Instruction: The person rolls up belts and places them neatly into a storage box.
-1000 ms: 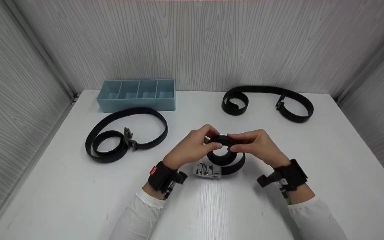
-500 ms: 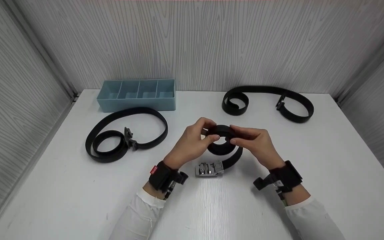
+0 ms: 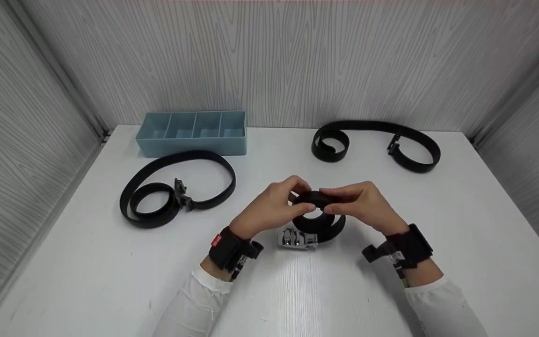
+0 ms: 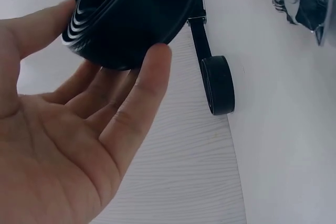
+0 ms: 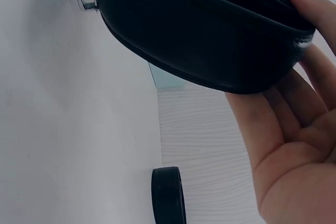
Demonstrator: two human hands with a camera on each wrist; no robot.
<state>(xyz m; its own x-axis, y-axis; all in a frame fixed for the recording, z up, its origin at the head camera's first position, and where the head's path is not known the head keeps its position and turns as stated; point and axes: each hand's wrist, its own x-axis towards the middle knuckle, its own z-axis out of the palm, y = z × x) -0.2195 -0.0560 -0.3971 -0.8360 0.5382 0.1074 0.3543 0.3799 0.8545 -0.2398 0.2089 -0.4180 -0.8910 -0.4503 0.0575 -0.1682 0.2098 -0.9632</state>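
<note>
Between both hands is a black belt (image 3: 314,225), wound into a coil of several layers. My left hand (image 3: 274,206) pinches the coil's left side between thumb and fingers. From the right, my right hand (image 3: 365,203) grips the coil's upper edge the same way. An unwound stretch of strap curves round the coil's near right side to a silver buckle (image 3: 297,239) lying in front of it. The left wrist view shows the coil's stacked layers (image 4: 131,19) against the fingertips. In the right wrist view, the outer strap (image 5: 205,38) hides part of the fingers.
Another black belt (image 3: 225,192), partly coiled, lies to the left with its buckle at the middle. A third belt (image 3: 372,125) lies at the back right, one end rolled. Behind the left belt stands a blue tray (image 3: 192,147) with several compartments. Walls enclose the white table (image 3: 87,281).
The coil was lifted slightly away from me half a second ago and has come back down toward me. Its loose strap is shorter and the buckle sits closer to the coil.
</note>
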